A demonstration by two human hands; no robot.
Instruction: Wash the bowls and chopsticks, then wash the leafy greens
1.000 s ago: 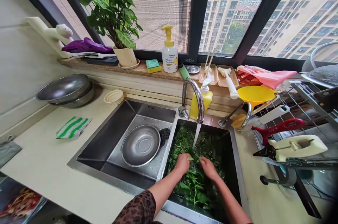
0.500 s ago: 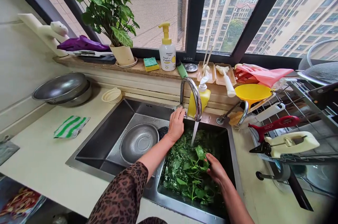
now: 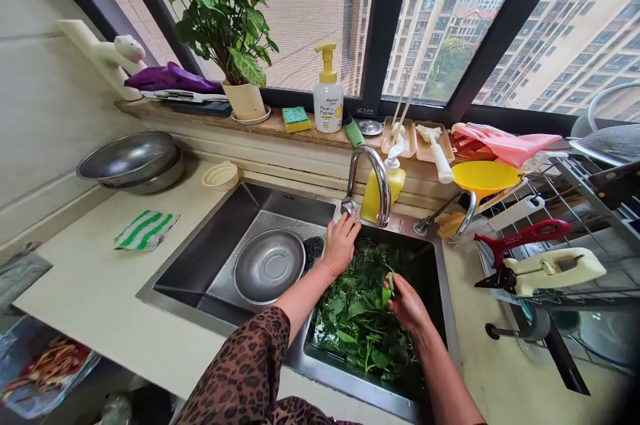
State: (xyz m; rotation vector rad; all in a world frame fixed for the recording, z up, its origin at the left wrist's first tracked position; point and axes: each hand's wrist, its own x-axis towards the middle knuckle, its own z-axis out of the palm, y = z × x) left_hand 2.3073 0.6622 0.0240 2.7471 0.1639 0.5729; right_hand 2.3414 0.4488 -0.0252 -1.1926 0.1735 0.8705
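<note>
My left hand [image 3: 341, 246] reaches over the divider between the two basins, fingers outstretched with their tips at the faucet handle [image 3: 349, 205]. No water runs from the curved faucet [image 3: 384, 195]. Leafy greens [image 3: 357, 325] lie soaking in water in the right basin [image 3: 433, 291]. Over the right side of that basin, my right hand [image 3: 407, 305] is closed around a green leafy sprig [image 3: 389, 286], pinched between thumb and fingers.
In the left basin [image 3: 200, 278] are a metal strainer bowl [image 3: 270, 266] and a black scrubber [image 3: 314, 249]. A striped cloth [image 3: 146, 230] and stacked metal bowls [image 3: 133, 161] occupy the left counter. A dish rack [image 3: 555, 195] with scissors [image 3: 550, 271] stands right.
The stream from the faucet has stopped. My left hand has shifted slightly, uncovering the faucet handle. My right hand has turned with the sprig. The view has shifted a little.
</note>
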